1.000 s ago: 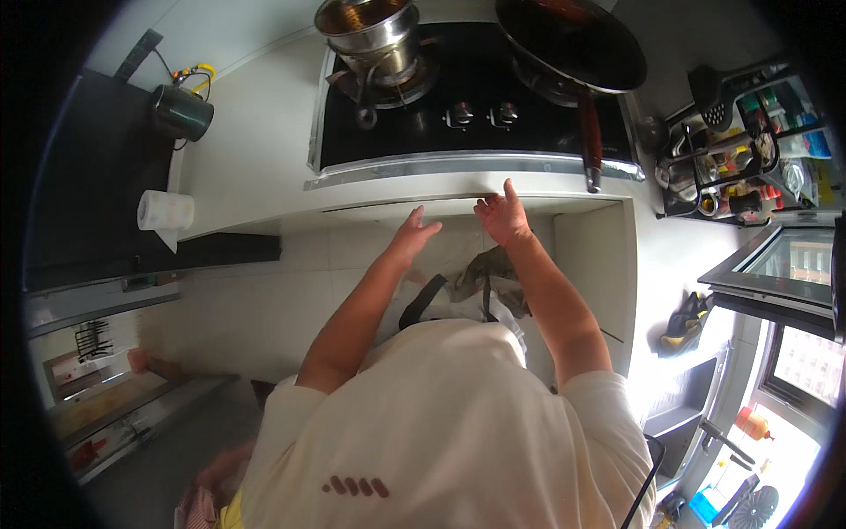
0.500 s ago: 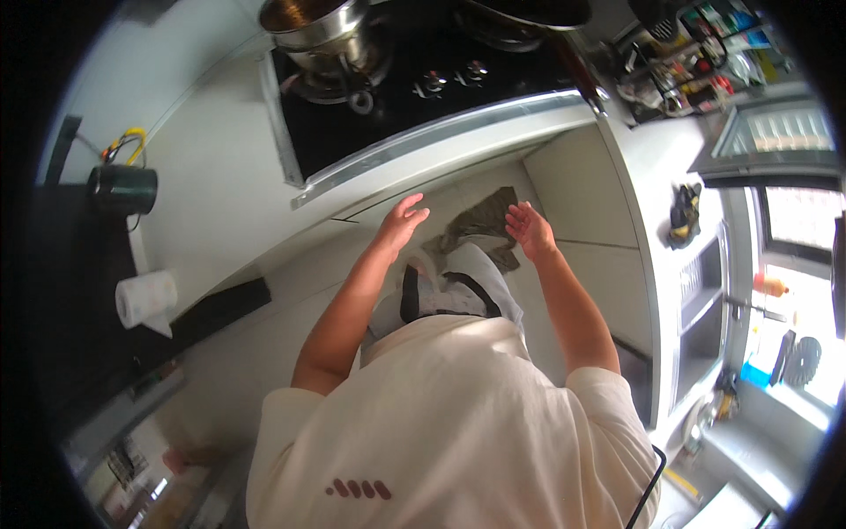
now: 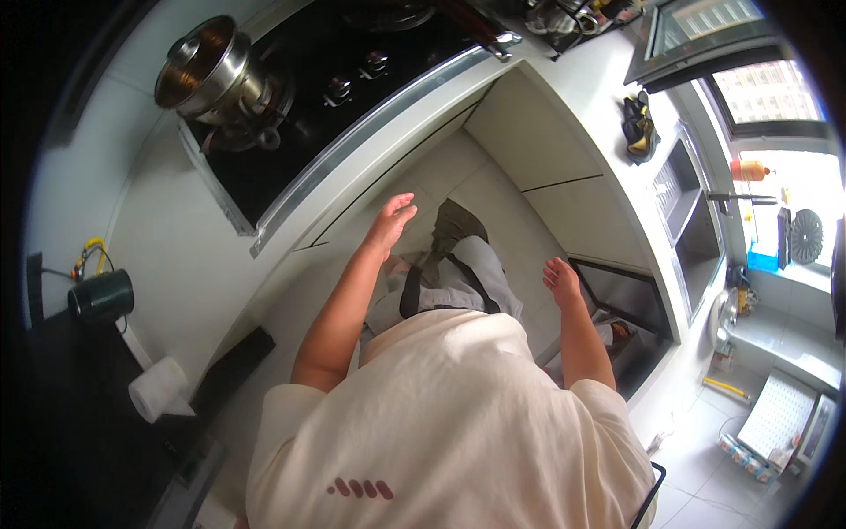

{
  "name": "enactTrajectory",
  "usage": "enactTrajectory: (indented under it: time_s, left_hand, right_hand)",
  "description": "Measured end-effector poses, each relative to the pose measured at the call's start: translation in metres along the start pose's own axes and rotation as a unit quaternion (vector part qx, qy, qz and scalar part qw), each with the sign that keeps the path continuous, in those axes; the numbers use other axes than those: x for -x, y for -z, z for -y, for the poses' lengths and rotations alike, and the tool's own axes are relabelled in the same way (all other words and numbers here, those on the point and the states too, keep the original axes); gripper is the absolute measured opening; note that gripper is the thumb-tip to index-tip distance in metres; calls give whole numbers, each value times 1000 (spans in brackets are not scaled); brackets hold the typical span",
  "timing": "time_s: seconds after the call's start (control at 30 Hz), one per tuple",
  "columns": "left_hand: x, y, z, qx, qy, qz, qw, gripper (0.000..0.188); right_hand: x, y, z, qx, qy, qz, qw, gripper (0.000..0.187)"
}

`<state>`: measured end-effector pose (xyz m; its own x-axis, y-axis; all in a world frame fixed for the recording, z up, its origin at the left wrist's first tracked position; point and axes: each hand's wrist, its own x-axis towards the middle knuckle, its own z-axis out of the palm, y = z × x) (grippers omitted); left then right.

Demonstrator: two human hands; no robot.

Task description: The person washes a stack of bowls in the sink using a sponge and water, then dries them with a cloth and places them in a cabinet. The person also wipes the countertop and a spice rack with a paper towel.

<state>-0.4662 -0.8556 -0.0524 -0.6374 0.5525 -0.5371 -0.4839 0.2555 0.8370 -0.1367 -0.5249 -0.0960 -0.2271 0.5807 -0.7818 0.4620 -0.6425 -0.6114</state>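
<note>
My left hand [image 3: 390,226] is raised in front of the stove edge with nothing in it, its fingers loosely bent and apart. My right hand [image 3: 561,280] hangs in the air beside the white lower cabinets [image 3: 545,159]. It is empty too, with fingers slightly curled but apart. Neither hand touches anything. On the black glass stove [image 3: 304,123], beyond my left hand, stands a steel pot [image 3: 231,72] with brownish insides. Two metal knobs [image 3: 338,90] sit near the stove's front. Below my hands are my grey trousers and a dark olive cloth-like thing [image 3: 454,227].
A paper towel roll [image 3: 157,389] and a dark green cylinder [image 3: 101,297] are at the left. Along the right counter lie a black-and-yellow item [image 3: 640,129] and a sink [image 3: 698,251]. An open window pane [image 3: 701,31] juts over the counter. A low dark compartment [image 3: 636,353] is at my right.
My view has turned to the right, so the stove has shifted left and more of the sink side shows. My right hand has moved lower and outward; both hands stay empty.
</note>
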Motion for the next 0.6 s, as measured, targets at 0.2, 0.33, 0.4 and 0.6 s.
enactTrajectory:
  time_s: [0.2,0.33,0.4,0.6]
  left_hand:
    - [-25,-42,-13,-18,13,48,999,48]
    - [-54,-73,-9,-47,11,80,996,51]
    - [-62,-94,-20,-59,19,93,994,51]
    - [-88,-149,-55,-101,24,110,988,51]
  right_hand:
    - [-6,8,1,-25,8,48,999,40]
    - [-19,-2,24,-31,28,87,995,39]
    - [-26,1,35,-37,29,99,994,39]
    - [-88,45,54,-25,0,86,996,38]
